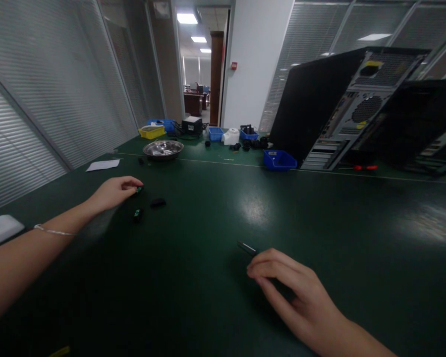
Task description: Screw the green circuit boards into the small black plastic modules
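My left hand (115, 192) reaches out over the left of the green table. Its thumb and fingers pinch a small green circuit board (139, 189) with a dark edge. Just below it lies a small black piece with a green board (137, 214), and beside that a flat black plastic piece (158, 202). At the lower right, my right hand (293, 290) is closed around a screwdriver (248, 247). The metal shaft points up and left; the grip is mostly hidden by my fingers.
A round metal bowl (163, 148) with small parts stands at the back left, near a white paper (103, 165). A blue bin (280, 160) sits before a large black computer case (319, 99). A red-handled tool (365, 167) lies at right.
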A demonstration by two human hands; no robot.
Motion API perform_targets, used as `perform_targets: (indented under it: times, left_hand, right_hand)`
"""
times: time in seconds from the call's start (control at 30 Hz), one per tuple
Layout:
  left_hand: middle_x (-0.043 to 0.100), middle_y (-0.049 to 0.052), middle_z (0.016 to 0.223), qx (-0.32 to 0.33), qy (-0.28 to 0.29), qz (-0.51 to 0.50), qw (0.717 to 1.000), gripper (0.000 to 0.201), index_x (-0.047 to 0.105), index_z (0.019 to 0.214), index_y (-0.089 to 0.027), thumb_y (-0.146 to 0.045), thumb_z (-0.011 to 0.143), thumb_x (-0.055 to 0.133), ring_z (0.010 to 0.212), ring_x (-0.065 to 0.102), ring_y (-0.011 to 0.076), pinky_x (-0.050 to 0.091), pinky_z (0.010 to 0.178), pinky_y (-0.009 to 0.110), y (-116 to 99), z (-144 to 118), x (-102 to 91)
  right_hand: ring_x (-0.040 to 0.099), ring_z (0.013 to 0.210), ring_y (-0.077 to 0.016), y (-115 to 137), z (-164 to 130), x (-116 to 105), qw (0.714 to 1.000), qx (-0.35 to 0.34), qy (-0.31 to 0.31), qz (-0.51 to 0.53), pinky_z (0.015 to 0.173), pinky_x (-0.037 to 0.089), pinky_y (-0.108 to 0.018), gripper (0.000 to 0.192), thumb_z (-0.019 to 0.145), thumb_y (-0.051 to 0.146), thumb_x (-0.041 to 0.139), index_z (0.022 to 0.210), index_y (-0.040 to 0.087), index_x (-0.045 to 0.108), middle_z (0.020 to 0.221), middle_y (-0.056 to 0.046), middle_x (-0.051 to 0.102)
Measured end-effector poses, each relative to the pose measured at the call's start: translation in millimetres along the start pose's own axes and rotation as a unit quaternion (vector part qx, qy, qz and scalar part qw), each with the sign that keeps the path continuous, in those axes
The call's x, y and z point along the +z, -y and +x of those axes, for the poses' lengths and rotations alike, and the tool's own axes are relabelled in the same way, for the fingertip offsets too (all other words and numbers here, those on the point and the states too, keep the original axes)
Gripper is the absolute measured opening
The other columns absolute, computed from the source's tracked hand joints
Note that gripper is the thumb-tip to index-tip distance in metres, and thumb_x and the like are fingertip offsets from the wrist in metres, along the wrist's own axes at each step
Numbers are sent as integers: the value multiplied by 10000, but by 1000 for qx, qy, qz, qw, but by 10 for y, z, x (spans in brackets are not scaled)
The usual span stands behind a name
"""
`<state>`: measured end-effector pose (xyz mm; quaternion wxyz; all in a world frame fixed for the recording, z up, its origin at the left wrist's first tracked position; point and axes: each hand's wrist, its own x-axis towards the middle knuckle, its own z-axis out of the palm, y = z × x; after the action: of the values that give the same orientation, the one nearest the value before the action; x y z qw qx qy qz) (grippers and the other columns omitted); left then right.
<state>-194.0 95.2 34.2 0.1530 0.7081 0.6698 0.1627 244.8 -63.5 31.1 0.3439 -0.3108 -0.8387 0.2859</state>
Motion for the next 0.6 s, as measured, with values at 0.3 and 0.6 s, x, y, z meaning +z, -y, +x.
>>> perform_targets:
  times: [0.3,0.6]
  left_hand:
    - [603,117,1205,12,-64,98,993,315,565,1224,-86,-288,988,515,1066,588,278,479,910,443,-139,-26,-27]
    - [635,46,1064,137,69,111,982,393,664,1141,-152,-453,967,481,942,597,224,445,819,289,-606,-171,101]
  right_hand:
    - [646,928,-174,-35,9,-52,999,-13,-13,-31,786,547,-282,275,937,38,491,1104,211,623,1022,-69,643]
    - [714,877,-197,439,-44,-141,989,-86,17,-116,809,584,-290,219,992,186,493,1143,236,644,971,-65,750]
